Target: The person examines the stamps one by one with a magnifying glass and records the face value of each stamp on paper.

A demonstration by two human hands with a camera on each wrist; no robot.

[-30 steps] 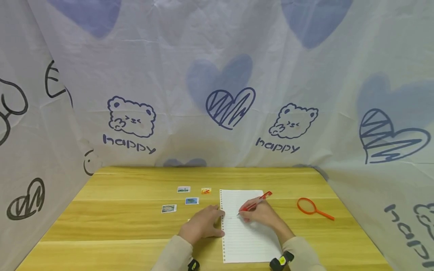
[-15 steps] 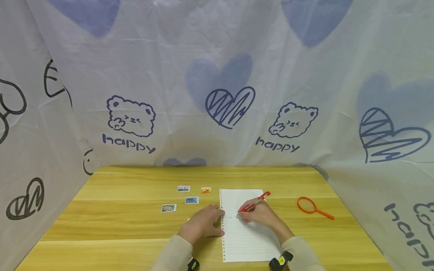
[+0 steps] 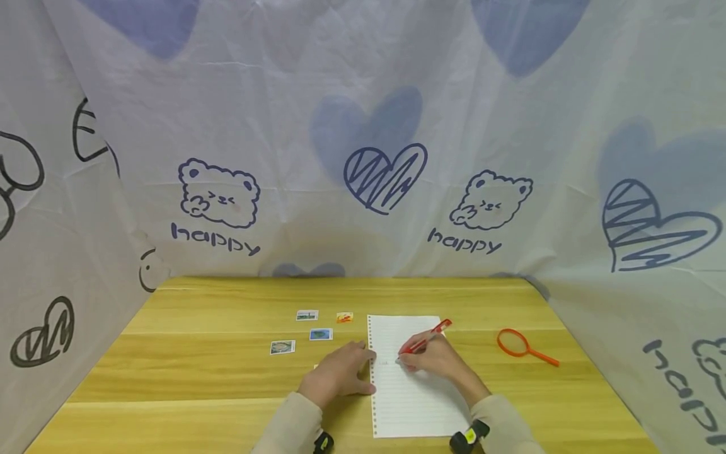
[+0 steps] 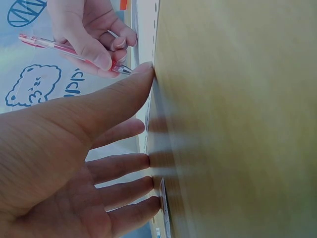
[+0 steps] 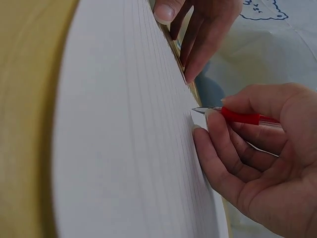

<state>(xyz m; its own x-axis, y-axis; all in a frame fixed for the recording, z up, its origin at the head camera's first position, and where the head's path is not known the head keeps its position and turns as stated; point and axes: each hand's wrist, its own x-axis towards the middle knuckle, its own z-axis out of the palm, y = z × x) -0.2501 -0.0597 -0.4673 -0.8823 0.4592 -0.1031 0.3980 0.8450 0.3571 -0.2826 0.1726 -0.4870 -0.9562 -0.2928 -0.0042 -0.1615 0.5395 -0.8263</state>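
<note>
A lined white sheet of paper (image 3: 416, 403) with punched holes down its left edge lies on the wooden table. My right hand (image 3: 433, 358) pinches a red pen (image 3: 437, 330), its tip at the paper's surface beside a short line of faint writing (image 3: 386, 363). In the right wrist view the red grip of the pen (image 5: 240, 116) sits between thumb and fingers. My left hand (image 3: 340, 375) rests at the sheet's left edge, thumb and fingertips touching down there. Seen from the left wrist, its fingers (image 4: 121, 168) are extended and hold nothing.
Several small picture stamps lie left of the paper, among them a blue one (image 3: 321, 334) and a yellow one (image 3: 345, 318). One more is partly hidden by my left hand. An orange magnifying glass (image 3: 513, 342) lies at the right. A printed cloth (image 3: 283, 126) hangs behind the table (image 3: 187, 372).
The faint writing has grown a little longer to the right since a second ago. My right hand and pen have shifted only slightly; my left hand stays in place.
</note>
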